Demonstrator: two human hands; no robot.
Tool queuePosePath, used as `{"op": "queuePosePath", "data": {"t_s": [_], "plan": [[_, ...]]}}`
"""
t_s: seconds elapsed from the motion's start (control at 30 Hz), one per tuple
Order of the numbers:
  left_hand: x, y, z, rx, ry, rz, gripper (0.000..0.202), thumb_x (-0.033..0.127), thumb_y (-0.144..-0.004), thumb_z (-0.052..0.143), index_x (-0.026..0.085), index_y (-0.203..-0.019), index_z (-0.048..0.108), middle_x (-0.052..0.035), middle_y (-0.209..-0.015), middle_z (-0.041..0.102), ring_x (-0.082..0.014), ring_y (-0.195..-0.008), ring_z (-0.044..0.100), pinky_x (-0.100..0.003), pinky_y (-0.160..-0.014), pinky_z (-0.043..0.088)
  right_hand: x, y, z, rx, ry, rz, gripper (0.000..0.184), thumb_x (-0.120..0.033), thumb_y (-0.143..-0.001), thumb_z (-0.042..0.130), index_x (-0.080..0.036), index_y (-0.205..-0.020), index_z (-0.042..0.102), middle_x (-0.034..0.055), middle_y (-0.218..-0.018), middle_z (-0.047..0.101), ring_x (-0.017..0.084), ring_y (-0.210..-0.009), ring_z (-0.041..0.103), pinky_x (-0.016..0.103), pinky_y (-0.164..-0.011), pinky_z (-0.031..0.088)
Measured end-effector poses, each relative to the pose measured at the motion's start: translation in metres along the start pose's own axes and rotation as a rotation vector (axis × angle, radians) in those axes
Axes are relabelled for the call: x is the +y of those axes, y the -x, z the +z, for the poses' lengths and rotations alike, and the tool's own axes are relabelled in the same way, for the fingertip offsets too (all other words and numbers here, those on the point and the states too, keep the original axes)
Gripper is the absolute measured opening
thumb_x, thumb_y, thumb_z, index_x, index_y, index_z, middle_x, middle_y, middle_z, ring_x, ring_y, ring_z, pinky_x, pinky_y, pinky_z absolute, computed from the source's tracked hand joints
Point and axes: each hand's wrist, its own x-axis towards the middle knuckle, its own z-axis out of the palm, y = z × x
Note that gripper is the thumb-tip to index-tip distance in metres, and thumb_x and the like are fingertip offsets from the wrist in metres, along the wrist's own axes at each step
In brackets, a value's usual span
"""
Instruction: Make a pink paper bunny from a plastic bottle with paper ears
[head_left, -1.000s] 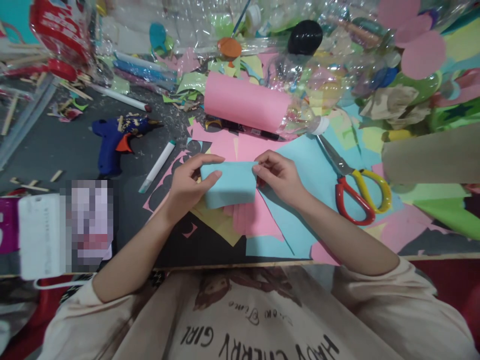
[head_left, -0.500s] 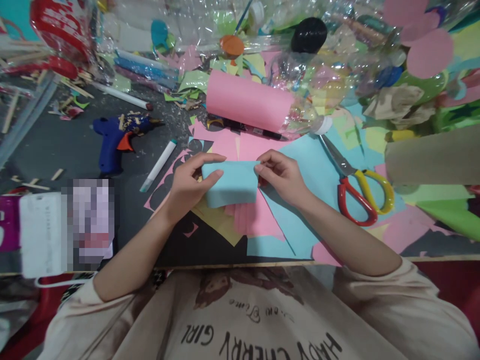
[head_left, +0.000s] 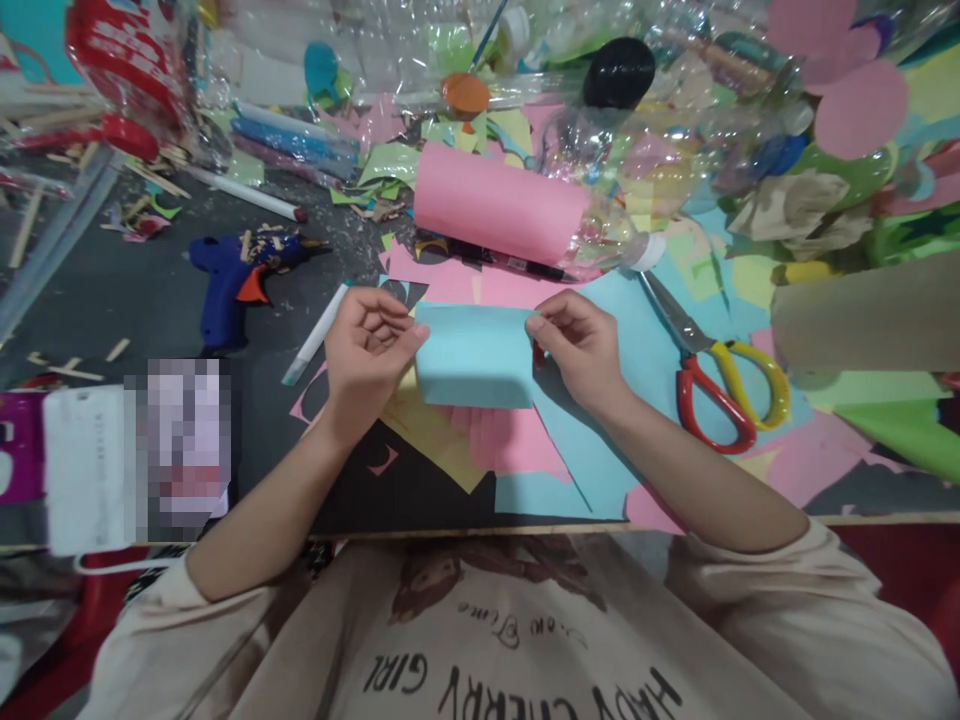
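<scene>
A small light-blue piece of paper [head_left: 476,355] is held up between my two hands, above pink and yellow sheets. At its upper left corner, my left hand [head_left: 371,345] pinches the edge between thumb and curled fingers. My right hand [head_left: 577,345] grips the upper right corner the same way. Something small and red shows under the right thumb, too hidden to name. Beneath my right forearm lies a large light-blue sheet [head_left: 637,340]. Just beyond the paper rests a clear plastic bottle [head_left: 611,235] wrapped in pink paper [head_left: 499,205].
Scissors [head_left: 697,345] with red and yellow handles lie to the right. On the left are a blue glue gun [head_left: 225,275], a white marker [head_left: 315,335] and a pixelated phone-like object [head_left: 187,440]. Plastic bottles and paper scraps crowd the back. A brown cardboard piece [head_left: 862,315] lies at far right.
My hands have moved apart, and the light-blue paper is spread wider and flatter between them. The left fingers have drawn back from its top edge to the corner. The bottle and tools stay put.
</scene>
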Motion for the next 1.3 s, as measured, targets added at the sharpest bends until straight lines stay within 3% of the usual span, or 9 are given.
{"op": "queuePosePath", "data": {"t_s": [0.13,0.3,0.47,0.77,0.9,1.03,1.17,1.23,1.3], "plan": [[0.002,0.002,0.002,-0.002,-0.042,0.05,0.018,0.026,-0.073,0.071,0.023,-0.078,0.054,0.004,-0.071,0.059,-0.0089,-0.062,0.059,-0.022,-0.059,0.051,-0.001,-0.002,-0.002,0.009,-0.001,0.0,0.048,-0.068,-0.071,0.073,-0.025,-0.066,0.053,-0.0067,-0.051,0.046,0.009,-0.042,0.04,0.027,-0.043,0.039],[0.006,0.004,0.0,-0.12,-0.137,0.058,0.005,0.026,-0.077,0.063,0.021,-0.078,0.065,-0.0008,-0.083,0.07,-0.0129,-0.075,0.064,-0.026,-0.07,0.055,0.001,-0.004,-0.004,0.046,-0.009,0.013,0.047,-0.067,-0.071,0.074,-0.025,-0.067,0.054,-0.0073,-0.049,0.045,0.009,-0.039,0.038,0.026,-0.039,0.033],[0.008,0.005,-0.002,-0.144,-0.211,-0.008,0.014,0.025,-0.081,0.062,0.021,-0.088,0.073,-0.0019,-0.091,0.072,-0.0122,-0.078,0.066,-0.025,-0.073,0.056,0.003,-0.004,-0.005,0.075,0.017,-0.004,0.047,-0.067,-0.072,0.073,-0.025,-0.068,0.054,-0.0069,-0.05,0.044,0.009,-0.04,0.039,0.026,-0.038,0.032],[0.013,0.006,-0.005,-0.113,-0.225,-0.038,0.019,0.026,-0.078,0.069,0.025,-0.095,0.079,-0.0026,-0.097,0.076,-0.0114,-0.07,0.064,-0.025,-0.065,0.056,0.002,-0.003,-0.003,0.102,-0.02,-0.007,0.047,-0.066,-0.069,0.076,-0.025,-0.066,0.055,-0.0061,-0.051,0.043,0.009,-0.042,0.038,0.025,-0.037,0.032],[0.013,0.005,-0.006,-0.121,-0.192,-0.06,0.021,0.026,-0.077,0.07,0.027,-0.096,0.079,-0.0034,-0.105,0.076,-0.0154,-0.083,0.069,-0.025,-0.067,0.058,0.003,-0.004,-0.004,0.081,-0.009,0.01,0.047,-0.067,-0.07,0.075,-0.025,-0.068,0.054,-0.0065,-0.051,0.042,0.009,-0.041,0.038,0.026,-0.037,0.033],[0.008,0.005,-0.008,-0.163,-0.139,-0.08,0.029,0.028,-0.076,0.071,0.026,-0.104,0.078,-0.0055,-0.117,0.074,-0.0195,-0.093,0.07,-0.025,-0.063,0.058,0.004,-0.004,-0.005,0.087,-0.032,0.016,0.047,-0.066,-0.069,0.076,-0.025,-0.067,0.054,-0.0068,-0.051,0.042,0.009,-0.041,0.035,0.026,-0.039,0.033],[0.002,0.005,-0.011,-0.206,-0.088,-0.101,0.036,0.03,-0.077,0.071,0.027,-0.113,0.075,-0.0055,-0.121,0.071,-0.015,-0.076,0.068,-0.023,-0.053,0.053,0.005,-0.004,-0.005,0.091,-0.042,-0.027,0.045,-0.063,-0.071,0.077,-0.024,-0.067,0.054,-0.0069,-0.051,0.043,0.009,-0.042,0.038,0.025,-0.039,0.035],[-0.001,0.006,-0.011,-0.281,-0.029,-0.116,0.044,0.032,-0.078,0.072,0.031,-0.122,0.07,-0.0054,-0.123,0.07,-0.0133,-0.07,0.066,-0.022,-0.051,0.052,0.008,-0.005,-0.005,0.104,-0.056,-0.037,0.044,-0.062,-0.071,0.077,-0.024,-0.067,0.054,-0.0079,-0.05,0.043,0.008,-0.041,0.038,0.024,-0.038,0.034],[-0.004,0.006,-0.01,-0.375,0.052,-0.092,0.059,0.037,-0.078,0.075,0.034,-0.135,0.06,-0.0063,-0.128,0.067,-0.0154,-0.077,0.069,-0.023,-0.056,0.055,0.011,-0.006,-0.005,0.121,-0.077,-0.039,0.044,-0.062,-0.072,0.076,-0.024,-0.067,0.054,-0.0093,-0.049,0.042,0.007,-0.037,0.036,0.022,-0.036,0.033]]}}
